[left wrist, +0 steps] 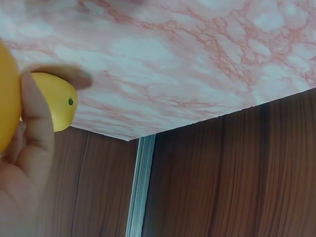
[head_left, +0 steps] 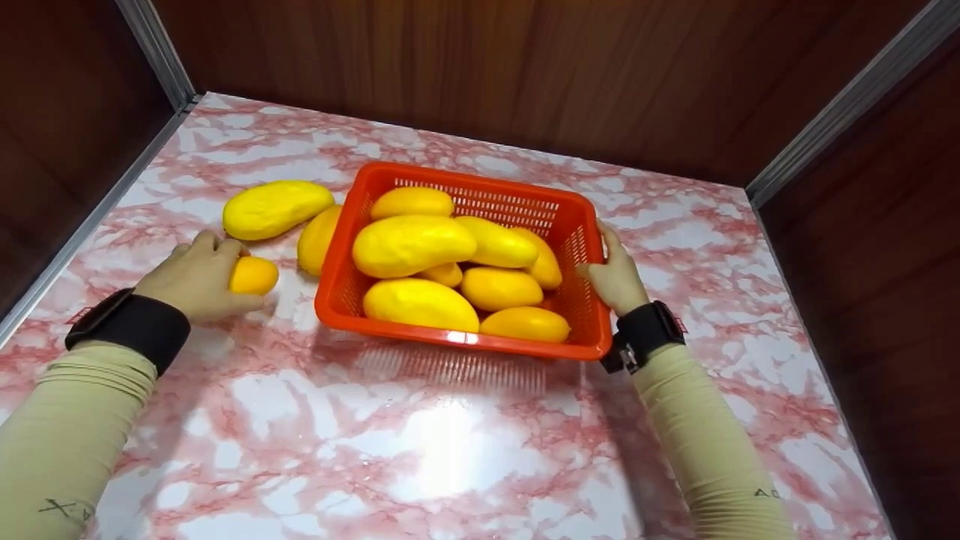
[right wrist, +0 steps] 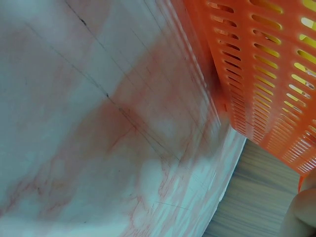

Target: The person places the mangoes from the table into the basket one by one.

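In the head view my left hand (head_left: 199,277) grips a small orange-yellow mango (head_left: 255,276) left of the basket. The left wrist view has that mango (left wrist: 7,96) at its left edge, with a finger curled along it. My right hand (head_left: 616,274) holds the right rim of a red plastic basket (head_left: 465,339), thumb over the inside. Several yellow mangoes (head_left: 412,246) are heaped in the basket. Outside it, a long yellow mango (head_left: 277,210) lies at the back left, and another mango (head_left: 316,241) sits against the basket's left wall, partly hidden by it.
Under everything is a red-and-white marbled tabletop (head_left: 337,450). Dark wood panels (head_left: 465,67) stand behind and on both sides, with metal strips (head_left: 157,52) at the corners. The basket's slotted side (right wrist: 261,74) fills the upper right of the right wrist view.
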The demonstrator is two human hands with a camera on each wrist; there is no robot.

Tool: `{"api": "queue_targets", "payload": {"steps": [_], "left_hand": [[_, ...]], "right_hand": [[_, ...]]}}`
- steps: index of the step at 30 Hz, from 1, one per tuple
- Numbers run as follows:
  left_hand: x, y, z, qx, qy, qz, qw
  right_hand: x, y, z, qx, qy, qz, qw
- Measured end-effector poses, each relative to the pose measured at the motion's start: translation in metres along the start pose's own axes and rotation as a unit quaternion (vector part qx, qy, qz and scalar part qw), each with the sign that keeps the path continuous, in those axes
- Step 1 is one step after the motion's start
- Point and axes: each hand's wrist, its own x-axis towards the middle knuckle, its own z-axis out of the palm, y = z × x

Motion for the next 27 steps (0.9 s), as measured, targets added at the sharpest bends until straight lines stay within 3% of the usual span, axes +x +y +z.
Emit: {"api": "queue_targets", "payload": {"steps": [5,13,17,22,27], "left_hand": [[-0.001,0.005,-0.001,-0.006,0.035,0.001,0.9994],[-0.001,0.012,-0.001,-0.027,0.123,0.023,0.9918],[-0.001,0.017,0.0,-0.039,0.178,0.05,0.982],[-0.001,0.026,0.001,-0.049,0.242,0.102,0.9637],[-0.001,0.035,0.002,-0.061,0.269,0.138,0.9511]], "right_hand": [[0.0,0.0,-0.001,-0.008,0.005,-0.006,1.0],[0.002,0.001,0.001,-0.013,0.01,-0.011,1.0],[0.002,0.002,0.001,-0.008,0.007,-0.01,1.0],[0.002,0.002,0.001,-0.004,0.007,-0.008,1.0],[0.003,0.003,0.001,0.007,0.006,-0.008,1.0]]}}
